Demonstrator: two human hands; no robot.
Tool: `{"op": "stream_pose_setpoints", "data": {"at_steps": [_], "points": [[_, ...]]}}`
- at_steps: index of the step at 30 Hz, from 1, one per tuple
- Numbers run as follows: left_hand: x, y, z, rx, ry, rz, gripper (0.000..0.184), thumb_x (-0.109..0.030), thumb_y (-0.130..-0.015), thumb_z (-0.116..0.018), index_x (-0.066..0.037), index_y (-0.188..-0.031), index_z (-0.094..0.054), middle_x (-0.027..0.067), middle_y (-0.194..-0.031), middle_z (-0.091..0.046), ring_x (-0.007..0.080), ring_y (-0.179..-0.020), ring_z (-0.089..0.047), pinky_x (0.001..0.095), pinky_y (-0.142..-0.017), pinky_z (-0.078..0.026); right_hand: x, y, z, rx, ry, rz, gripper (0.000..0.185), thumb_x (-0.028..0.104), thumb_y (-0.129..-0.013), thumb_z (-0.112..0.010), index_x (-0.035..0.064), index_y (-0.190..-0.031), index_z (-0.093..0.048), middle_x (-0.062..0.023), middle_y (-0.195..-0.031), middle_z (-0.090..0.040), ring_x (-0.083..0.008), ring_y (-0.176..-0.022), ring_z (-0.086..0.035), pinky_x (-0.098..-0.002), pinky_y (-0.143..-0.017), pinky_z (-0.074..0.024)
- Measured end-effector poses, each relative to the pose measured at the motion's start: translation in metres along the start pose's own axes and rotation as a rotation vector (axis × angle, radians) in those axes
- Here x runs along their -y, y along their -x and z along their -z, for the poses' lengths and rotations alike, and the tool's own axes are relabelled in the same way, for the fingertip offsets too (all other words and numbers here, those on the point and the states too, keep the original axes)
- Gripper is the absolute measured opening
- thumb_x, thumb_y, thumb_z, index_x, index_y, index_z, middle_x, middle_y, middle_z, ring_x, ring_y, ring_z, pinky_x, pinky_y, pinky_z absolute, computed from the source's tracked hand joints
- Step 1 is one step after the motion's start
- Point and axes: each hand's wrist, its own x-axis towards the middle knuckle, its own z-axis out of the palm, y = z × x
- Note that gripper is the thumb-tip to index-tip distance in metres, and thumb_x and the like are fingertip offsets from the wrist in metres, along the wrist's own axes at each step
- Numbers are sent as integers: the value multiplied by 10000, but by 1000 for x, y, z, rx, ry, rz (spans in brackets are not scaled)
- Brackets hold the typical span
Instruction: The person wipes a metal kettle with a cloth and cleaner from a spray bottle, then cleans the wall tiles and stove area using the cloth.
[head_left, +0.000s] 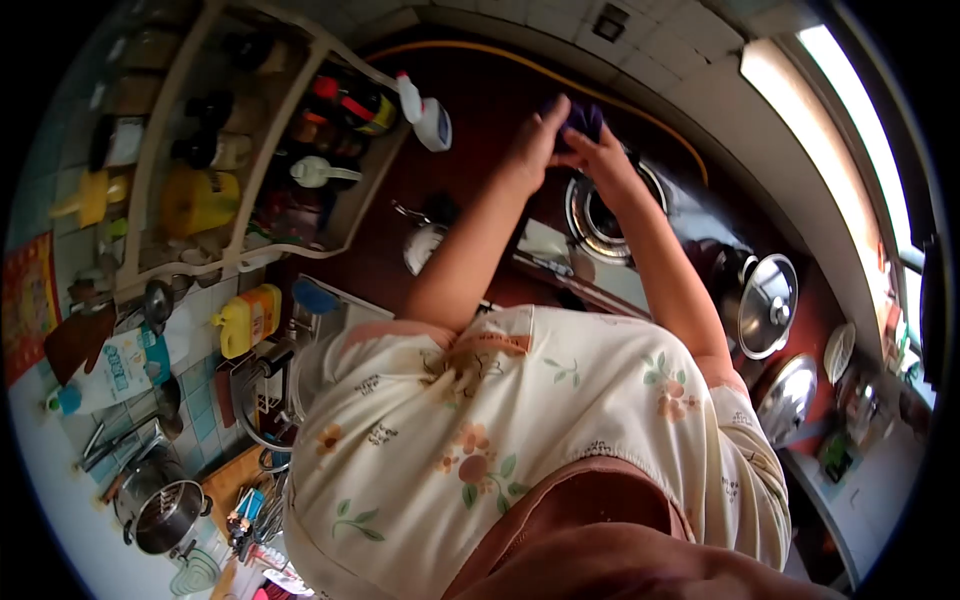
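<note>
A bunched purple cloth [584, 120] sits between my two hands, over the far part of the dark red counter [480, 130]. My left hand [536, 145] is closed at its left side, with the thumb upward and the other fingers mostly hidden. From the right, my right hand [602, 160] grips the cloth, some fingers reaching toward the left hand. Just below the right hand lies a round gas burner [578, 215] with a shiny metal ring, partly covered by my forearm. The cloth's full shape is hidden by the hands.
A white spray bottle [432, 124] stands left of my hands, near a shelf rack [258, 160] of bottles. A small metal pan [424, 246] lies beside my left forearm. A yellow hose [530, 60] runs along the tiled wall. Lidded cookware [766, 306] stands at the right.
</note>
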Motion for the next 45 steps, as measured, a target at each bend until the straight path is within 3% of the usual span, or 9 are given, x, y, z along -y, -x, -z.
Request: {"op": "stream_pose_setpoints", "data": {"at_steps": [3,6,11,18,22,27,29,40,45], "points": [[28,-16,44,-226,-813,-360,384,-255,-930,-694,-35,-1232,-603,87,-1074,-676,182,-906,-682,350,-704,-614,-31,-15,-7,175,182,11,442,95,-976,-625,17,-1381,-467,-104,-1176,-644,-207,-1031,-670,-343,-916,-545],[1,8,72,-268,-428,-126,307,-214,-947,-667,-33,-1189,-617,81,-1068,-677,168,-896,-678,313,-648,-615,-43,-27,-23,89,510,111,638,193,-936,-712,-5,-1460,-407,-153,-1201,-640,-236,-1118,-625,-366,-990,-499],[-49,63,96,-428,-202,-176,216,-167,-959,-653,-71,-1152,-654,15,-1025,-695,99,-863,-665,252,-583,-578,-62,-83,-49,149,622,395,732,136,-850,-766,-1,-1467,-396,-232,-1427,-500,-362,-1286,-538,-413,-1034,-480],[-73,96,121,-471,-122,-248,255,-173,-944,-676,-73,-1178,-654,26,-1037,-697,121,-863,-673,269,-600,-579,-84,-138,-136,105,1003,825,970,135,-722,-808,58,-1534,-284,-228,-1444,-465,-461,-1318,-431,-508,-1096,-404],[-77,98,133,-475,-84,-263,271,-175,-942,-678,-73,-1191,-647,33,-1053,-687,127,-886,-673,269,-620,-581,-95,-172,-166,182,966,500,1106,171,-647,-844,207,-1575,-245,-217,-1449,-469,-448,-1345,-406,-520,-1090,-401],[-74,92,146,-441,-78,-234,298,-179,-946,-669,-75,-1223,-633,33,-1078,-682,133,-900,-673,264,-629,-580,-116,-200,-180,230,983,411,706,210,-744,-773,218,-1379,-463,-179,-1233,-643,-467,-1162,-582,-526,-981,-473],[-70,92,149,-444,-78,-220,306,-181,-947,-666,-75,-1232,-629,32,-1085,-682,136,-904,-672,263,-632,-579,-106,-190,-181,267,673,411,508,255,-804,-735,184,-1260,-523,-175,-1087,-693,-453,-1033,-649,-506,-895,-518],[-60,86,154,-485,11,-147,258,-155,-951,-659,-77,-1196,-645,37,-1049,-701,138,-845,-692,275,-617,-591,-62,-296,-181,41,1136,709,519,412,-821,-760,90,-1209,-636,-214,-1016,-681,-404,-1087,-616,-479,-949,-526],[-53,83,162,-488,38,-157,232,-138,-948,-657,-81,-1172,-639,33,-1041,-703,137,-843,-700,279,-612,-591,-46,-320,-195,143,1205,452,608,466,-821,-751,86,-1277,-621,-254,-1221,-626,-413,-1188,-572,-474,-986,-515]]}}
